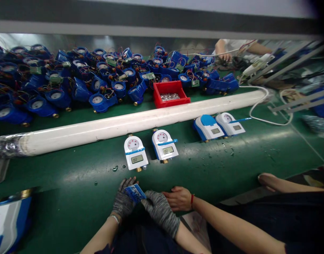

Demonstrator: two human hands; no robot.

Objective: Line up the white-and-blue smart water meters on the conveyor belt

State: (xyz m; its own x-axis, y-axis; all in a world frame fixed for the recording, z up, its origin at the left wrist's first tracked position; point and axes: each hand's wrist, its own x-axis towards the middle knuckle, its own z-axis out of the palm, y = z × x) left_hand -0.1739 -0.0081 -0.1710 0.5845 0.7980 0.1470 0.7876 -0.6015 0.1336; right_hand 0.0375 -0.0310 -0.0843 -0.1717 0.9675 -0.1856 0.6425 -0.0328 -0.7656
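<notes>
Both my hands wear grey knit gloves at the near edge of the green bench (72, 197). My left hand (123, 201) and my right hand (160, 211) together pinch a small blue card (135, 193) between their fingertips. Just beyond them two white water meters with blue clips lie face up: one (135, 152) reads on its display, the other (165, 145) sits to its right. Two more meters (208, 127) (230, 123) lie farther right, one with a blue lid.
A co-worker's bare hand (179, 198) with a red wrist band rests right beside my right hand. A long white pipe (141, 121) crosses the bench. Behind it stand a red tray (170, 94) of metal parts and a heap of blue meter bodies (72, 81). Another person's hand (223, 53) works far right.
</notes>
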